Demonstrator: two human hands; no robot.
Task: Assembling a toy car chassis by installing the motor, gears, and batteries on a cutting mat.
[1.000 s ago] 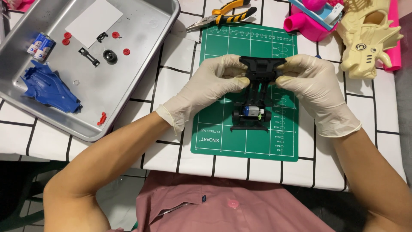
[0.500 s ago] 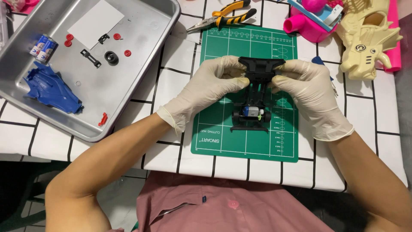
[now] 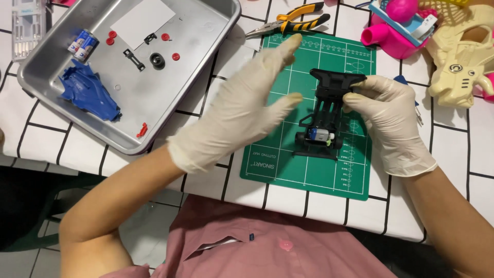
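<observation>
The right hand (image 3: 388, 121) is pinching the black chassis (image 3: 329, 110) steady on the green cutting mat (image 3: 288, 164), while the left hand (image 3: 242, 110) is hovering above the mat, spread wide and holding nothing.

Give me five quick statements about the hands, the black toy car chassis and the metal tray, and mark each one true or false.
1. The right hand holds the black toy car chassis at its upper end. True.
2. The left hand grips the chassis too. False: it is open, lifted off it, fingers spread.
3. The chassis is over the green cutting mat. True.
4. The blue car body shell lies on the mat. False: it lies in the metal tray.
5. The pliers with yellow and black handles are in the tray. False: they lie on the tablecloth above the mat.
</observation>
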